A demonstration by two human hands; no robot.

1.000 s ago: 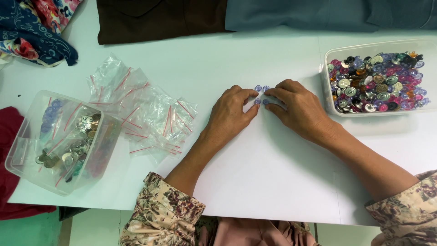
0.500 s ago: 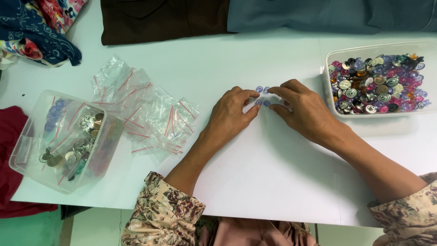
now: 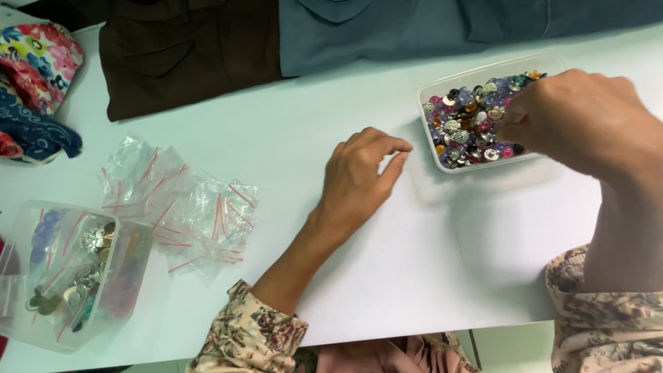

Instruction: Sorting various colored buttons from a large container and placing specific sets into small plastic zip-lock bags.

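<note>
The right hand [image 3: 580, 121] is held over the clear tub [image 3: 483, 166] of mixed buttons [image 3: 464, 128] at two o'clock, fingers bent into them; a grip cannot be told. The left hand [image 3: 359, 179] is rested at centre, loosely curled, empty. Small plastic bags [image 3: 183, 207] are seen at nine o'clock.

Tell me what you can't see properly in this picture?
All in the head view:
- The right hand covers part of the tub of mixed buttons, and its fingertips are hidden, so any grip is unclear.
- The left hand curls, hiding whatever lies under its fingers.
- The left tub holds bagged bits too blurred to tell apart.
</note>
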